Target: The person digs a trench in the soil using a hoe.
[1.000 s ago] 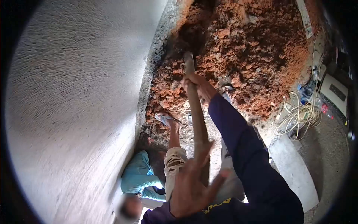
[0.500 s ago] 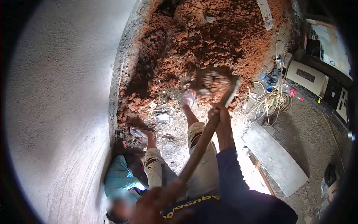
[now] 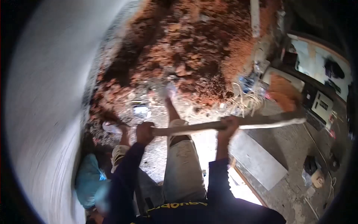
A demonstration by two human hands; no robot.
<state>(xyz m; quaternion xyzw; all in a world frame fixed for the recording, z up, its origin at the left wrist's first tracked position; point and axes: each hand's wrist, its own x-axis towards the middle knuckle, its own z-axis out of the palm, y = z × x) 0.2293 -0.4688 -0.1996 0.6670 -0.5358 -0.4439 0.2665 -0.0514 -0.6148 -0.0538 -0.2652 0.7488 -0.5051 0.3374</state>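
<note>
A hoe's long wooden handle (image 3: 186, 129) lies nearly level across the view in front of my body. My left hand (image 3: 144, 133) is closed round its end on the left. My right hand (image 3: 228, 126) grips it farther along, nearer the head. At the right end the blade (image 3: 284, 92), coated in reddish-brown soil, is raised and blurred by motion. Loose red soil (image 3: 194, 48) is heaped beyond my feet. One sandaled foot (image 3: 169, 89) stands at its edge, the other (image 3: 112, 127) near the wall.
A pale wall (image 3: 48, 104) rises on the left. Close by its base is a person in a teal top (image 3: 89, 179). To the right are a flat grey board (image 3: 257, 160), coiled cable (image 3: 246, 102) and a pale panelled case (image 3: 322, 106).
The hoe has swung from over the soil up and to the right, its handle turning from slanted to nearly level. My left hand has risen from the bottom edge. The view has shifted.
</note>
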